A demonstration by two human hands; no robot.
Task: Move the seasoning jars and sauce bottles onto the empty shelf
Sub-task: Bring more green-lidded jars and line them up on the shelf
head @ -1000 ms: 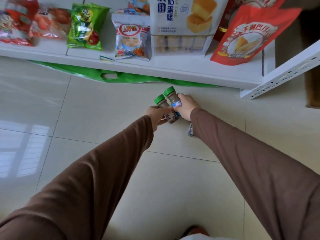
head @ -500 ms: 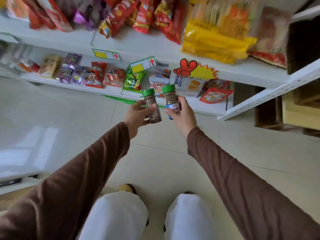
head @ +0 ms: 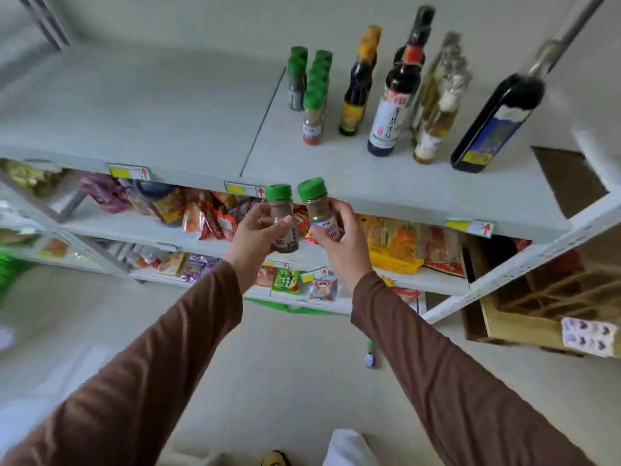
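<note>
Both arms extend forward and upward from the lower corners of the view, each in a brown long sleeve reaching to the wrist. The forearms converge toward the centre, the hands side by side and slightly apart. Left hand (head: 257,235): raised, back of the hand toward the camera, fingers curled, thumb (head: 280,224) pressed across the front of a green-capped jar (head: 282,220); grip closed on its body. Right hand (head: 339,235): at similar height, fingers (head: 337,206) wrapped round the far side of a second green-capped jar (head: 319,210), thumb at its lower front; grip closed. Both jars held upright, caps clear above the fingers. Wrists straight.
</note>
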